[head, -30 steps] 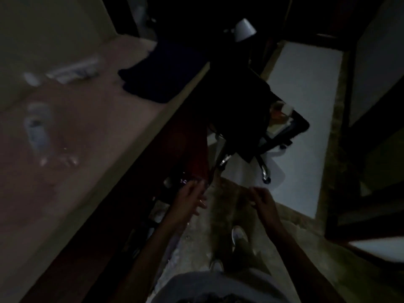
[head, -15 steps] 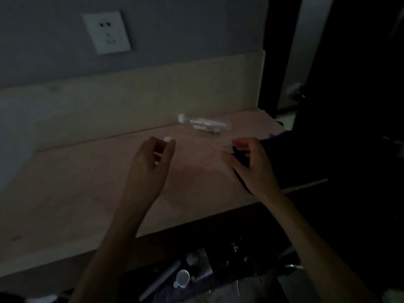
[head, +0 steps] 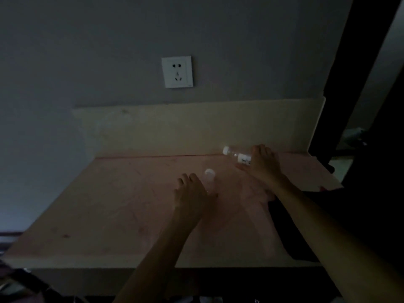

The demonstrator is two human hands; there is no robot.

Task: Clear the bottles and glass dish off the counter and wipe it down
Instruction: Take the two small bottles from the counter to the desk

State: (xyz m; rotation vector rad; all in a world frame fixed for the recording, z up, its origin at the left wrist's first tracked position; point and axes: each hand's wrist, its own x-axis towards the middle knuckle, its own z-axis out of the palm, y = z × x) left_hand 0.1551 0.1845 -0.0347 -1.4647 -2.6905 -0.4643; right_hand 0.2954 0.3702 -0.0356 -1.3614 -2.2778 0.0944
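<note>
On the dim counter, each hand's fingers curl around a clear bottle, dark cloth beside.

Two clear bottles, one dark cloth probably, one wall socket, two hands.

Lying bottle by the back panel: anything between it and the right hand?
Nothing visible. The right hand is already on the lying bottle, fingers over its body; the grip itself is hidden. The left hand is at a second, upright bottle.
</note>
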